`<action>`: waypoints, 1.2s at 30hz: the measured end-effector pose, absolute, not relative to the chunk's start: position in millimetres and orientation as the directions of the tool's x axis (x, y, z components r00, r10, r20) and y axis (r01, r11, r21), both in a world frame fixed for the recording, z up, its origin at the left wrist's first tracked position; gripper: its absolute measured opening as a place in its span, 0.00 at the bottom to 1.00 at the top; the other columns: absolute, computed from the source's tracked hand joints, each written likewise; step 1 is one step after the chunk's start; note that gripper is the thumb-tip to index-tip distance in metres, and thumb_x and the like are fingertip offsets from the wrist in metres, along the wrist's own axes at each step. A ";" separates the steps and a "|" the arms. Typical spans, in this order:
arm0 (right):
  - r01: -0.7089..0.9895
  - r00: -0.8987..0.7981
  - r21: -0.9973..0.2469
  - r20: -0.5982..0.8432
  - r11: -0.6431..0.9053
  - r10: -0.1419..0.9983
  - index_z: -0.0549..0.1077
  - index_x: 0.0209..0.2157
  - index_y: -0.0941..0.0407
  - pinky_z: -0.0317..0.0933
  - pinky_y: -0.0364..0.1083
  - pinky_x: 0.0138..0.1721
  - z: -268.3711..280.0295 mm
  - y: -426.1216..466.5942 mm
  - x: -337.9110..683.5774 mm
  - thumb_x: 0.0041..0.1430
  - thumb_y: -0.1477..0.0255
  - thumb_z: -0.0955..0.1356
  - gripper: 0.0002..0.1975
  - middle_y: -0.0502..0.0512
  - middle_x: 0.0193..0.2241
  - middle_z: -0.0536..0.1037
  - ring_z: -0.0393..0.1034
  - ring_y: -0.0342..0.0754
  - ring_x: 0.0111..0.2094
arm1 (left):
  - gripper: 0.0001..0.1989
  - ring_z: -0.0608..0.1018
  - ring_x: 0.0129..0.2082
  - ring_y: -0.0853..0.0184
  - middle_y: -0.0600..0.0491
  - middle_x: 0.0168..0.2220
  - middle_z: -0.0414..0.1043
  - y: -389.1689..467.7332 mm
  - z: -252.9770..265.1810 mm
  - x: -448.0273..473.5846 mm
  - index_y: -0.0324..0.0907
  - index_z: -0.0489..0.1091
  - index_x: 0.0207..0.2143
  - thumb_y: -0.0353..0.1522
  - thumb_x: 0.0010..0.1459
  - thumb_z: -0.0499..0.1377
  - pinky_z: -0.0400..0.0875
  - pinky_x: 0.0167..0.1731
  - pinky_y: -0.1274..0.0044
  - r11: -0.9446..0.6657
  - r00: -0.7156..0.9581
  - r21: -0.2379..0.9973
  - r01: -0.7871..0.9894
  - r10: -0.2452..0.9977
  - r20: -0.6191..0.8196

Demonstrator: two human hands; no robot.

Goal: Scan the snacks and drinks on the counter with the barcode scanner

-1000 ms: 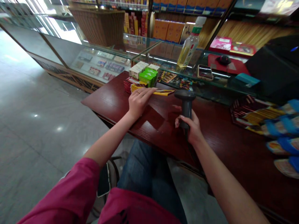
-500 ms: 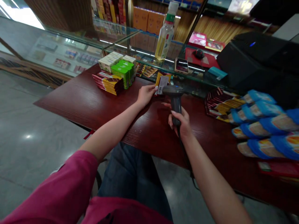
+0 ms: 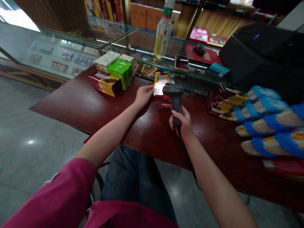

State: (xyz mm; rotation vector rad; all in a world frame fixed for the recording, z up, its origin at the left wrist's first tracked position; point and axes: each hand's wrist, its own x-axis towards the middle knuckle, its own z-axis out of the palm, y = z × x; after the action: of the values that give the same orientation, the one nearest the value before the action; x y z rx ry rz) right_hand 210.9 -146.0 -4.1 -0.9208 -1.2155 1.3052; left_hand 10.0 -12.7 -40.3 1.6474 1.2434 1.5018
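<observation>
My left hand (image 3: 143, 96) pinches the left edge of a small yellow and dark red packet (image 3: 160, 85), tilted up with its barcode side toward me. Bright light from the scanner falls on its label. In my right hand (image 3: 181, 119) is a black handheld barcode scanner (image 3: 176, 103), its head close to the packet's right side and its cable trailing down along my forearm. A stack of similar yellow and red packets (image 3: 106, 85) lies left of my left hand, against green and white boxes (image 3: 120, 70).
On the right of the dark red wooden desk (image 3: 147, 133) stand more red and yellow packets (image 3: 220, 103) and rows of blue-banded packages (image 3: 266, 126). Behind, a glass counter carries a bottle (image 3: 163, 38), a phone (image 3: 181, 62) and a mouse (image 3: 199, 49). A black machine (image 3: 258, 57) stands at the back right.
The packet's label is now brightly lit by the scanner, where before it was dim. The view has shifted slightly; both hands keep their holds.
</observation>
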 end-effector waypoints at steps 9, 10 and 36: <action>0.057 0.422 -0.911 0.392 0.407 0.818 0.68 0.59 0.47 0.63 0.44 0.16 -24.2 -137.8 273.2 0.59 0.56 0.74 0.29 0.57 0.52 0.82 0.66 0.39 0.17 | 0.18 0.87 0.48 0.58 0.53 0.51 0.86 -71.5 -9.6 52.5 0.54 0.80 0.58 0.33 0.69 0.62 0.79 0.50 0.73 -0.581 0.168 0.598 0.551 0.780 0.603; 0.125 0.483 -0.896 0.430 0.426 0.763 0.66 0.62 0.47 0.65 0.45 0.18 -25.5 -140.5 286.9 0.60 0.55 0.74 0.32 0.58 0.53 0.82 0.68 0.40 0.18 | 0.18 0.87 0.48 0.58 0.52 0.52 0.85 -76.3 -7.1 67.2 0.55 0.80 0.59 0.33 0.70 0.62 0.79 0.50 0.72 -0.613 0.228 0.554 0.563 0.760 0.609; 0.424 0.568 -0.811 0.584 0.403 0.579 0.68 0.66 0.58 0.77 0.61 0.55 -22.8 -184.8 349.3 0.57 0.65 0.75 0.36 0.67 0.50 0.84 0.83 0.60 0.49 | 0.26 0.71 0.71 0.58 0.42 0.70 0.69 -69.2 -15.6 269.9 0.39 0.68 0.68 0.23 0.70 0.55 0.69 0.70 0.67 -0.756 0.565 0.380 0.533 0.653 0.505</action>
State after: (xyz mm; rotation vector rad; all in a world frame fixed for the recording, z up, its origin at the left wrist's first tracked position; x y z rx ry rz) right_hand 349.3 -184.8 -22.8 -1.2116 -1.0280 0.1237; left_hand 269.9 -69.2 -15.6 2.6119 1.0002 0.9570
